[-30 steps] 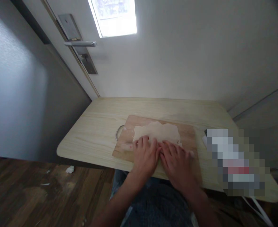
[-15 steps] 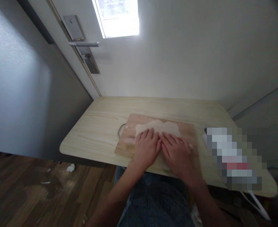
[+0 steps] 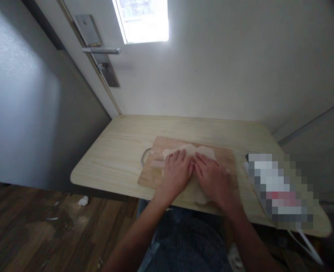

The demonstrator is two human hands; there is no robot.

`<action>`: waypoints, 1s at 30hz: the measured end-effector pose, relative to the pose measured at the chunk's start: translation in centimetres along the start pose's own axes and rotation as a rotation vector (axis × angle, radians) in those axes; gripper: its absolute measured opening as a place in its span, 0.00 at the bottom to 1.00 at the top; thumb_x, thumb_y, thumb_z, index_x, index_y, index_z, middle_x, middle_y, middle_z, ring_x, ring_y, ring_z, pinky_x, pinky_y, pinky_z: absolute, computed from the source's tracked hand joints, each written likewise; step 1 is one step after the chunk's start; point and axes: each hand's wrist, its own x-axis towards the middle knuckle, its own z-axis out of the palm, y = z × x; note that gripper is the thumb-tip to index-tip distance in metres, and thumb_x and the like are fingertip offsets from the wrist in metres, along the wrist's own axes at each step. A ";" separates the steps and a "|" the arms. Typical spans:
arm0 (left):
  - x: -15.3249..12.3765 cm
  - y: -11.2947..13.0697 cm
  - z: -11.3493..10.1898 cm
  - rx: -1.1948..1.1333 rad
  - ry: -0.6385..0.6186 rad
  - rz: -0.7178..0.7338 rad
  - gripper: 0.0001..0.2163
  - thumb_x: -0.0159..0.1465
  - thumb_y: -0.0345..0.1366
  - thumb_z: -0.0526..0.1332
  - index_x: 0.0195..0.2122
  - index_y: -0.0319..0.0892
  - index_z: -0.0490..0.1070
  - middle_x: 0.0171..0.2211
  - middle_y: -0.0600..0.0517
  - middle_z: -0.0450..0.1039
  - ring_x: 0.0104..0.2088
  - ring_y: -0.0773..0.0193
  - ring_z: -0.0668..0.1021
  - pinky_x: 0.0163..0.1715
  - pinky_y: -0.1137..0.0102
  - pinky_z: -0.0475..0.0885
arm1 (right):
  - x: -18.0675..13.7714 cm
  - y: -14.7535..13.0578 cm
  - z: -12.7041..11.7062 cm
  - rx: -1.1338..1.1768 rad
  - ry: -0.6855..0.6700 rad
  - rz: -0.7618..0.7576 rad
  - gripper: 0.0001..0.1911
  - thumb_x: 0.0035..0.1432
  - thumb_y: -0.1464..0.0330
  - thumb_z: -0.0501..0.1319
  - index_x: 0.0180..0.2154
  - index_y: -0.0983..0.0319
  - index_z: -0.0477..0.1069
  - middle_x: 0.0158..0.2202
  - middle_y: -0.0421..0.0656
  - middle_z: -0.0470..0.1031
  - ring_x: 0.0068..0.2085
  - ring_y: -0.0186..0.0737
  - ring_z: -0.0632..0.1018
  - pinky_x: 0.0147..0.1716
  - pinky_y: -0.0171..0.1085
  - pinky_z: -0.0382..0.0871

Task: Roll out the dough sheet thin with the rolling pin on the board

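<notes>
A sheet of pale dough (image 3: 188, 149) with a wavy edge lies on a wooden cutting board (image 3: 152, 182), and part of it drapes over the near side. Across the dough runs a rolling pin (image 3: 157, 163), mostly covered by my hands; its left end sticks out. My left hand (image 3: 178, 168) lies flat over the pin, fingers stretched forward. Beside it, my right hand (image 3: 212, 173) rests on the pin's right part in the same way, fingers extended. The two hands nearly touch at the thumbs.
The board stands on a light wood table (image 3: 107, 158) against a white door with a lever handle (image 3: 104, 50). A blurred-out object (image 3: 277, 189) lies at the table's right, a white cord (image 3: 308, 241) below it. Crumpled white paper (image 3: 83, 201) is on the floor.
Both hands have slid slightly forward, away from me, and the rolling pin has rolled with them over the dough. The board stays in place.
</notes>
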 end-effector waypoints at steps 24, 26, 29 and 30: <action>-1.8 0.6 -0.2 -0.039 -0.017 -0.067 0.08 0.63 0.35 0.50 0.33 0.41 0.67 0.38 0.47 0.67 0.41 0.57 0.68 0.39 0.63 0.65 | -3.2 -1.6 0.1 -0.091 0.089 0.028 0.15 0.61 0.66 0.46 0.41 0.61 0.69 0.45 0.46 0.71 0.42 0.44 0.69 0.41 0.42 0.58; 0.6 -0.1 0.3 -0.021 -0.029 -0.052 0.10 0.64 0.37 0.49 0.32 0.41 0.67 0.36 0.48 0.67 0.39 0.59 0.69 0.35 0.66 0.66 | -0.9 -0.9 0.1 -0.106 0.080 0.044 0.16 0.61 0.65 0.45 0.42 0.62 0.68 0.45 0.47 0.71 0.43 0.44 0.69 0.39 0.41 0.59; 3.2 -1.0 0.5 -0.021 0.004 -0.068 0.08 0.63 0.36 0.51 0.34 0.40 0.67 0.37 0.49 0.68 0.40 0.60 0.69 0.36 0.68 0.66 | 1.8 0.0 0.1 -0.074 0.064 0.058 0.17 0.61 0.64 0.45 0.45 0.63 0.67 0.48 0.48 0.69 0.47 0.45 0.67 0.41 0.41 0.59; 3.6 -1.1 0.5 -0.022 0.016 -0.072 0.08 0.63 0.36 0.51 0.35 0.40 0.67 0.37 0.49 0.68 0.40 0.60 0.69 0.36 0.68 0.66 | 2.3 0.2 0.1 -0.058 0.052 0.060 0.17 0.61 0.65 0.45 0.44 0.63 0.67 0.49 0.48 0.69 0.48 0.44 0.67 0.42 0.40 0.59</action>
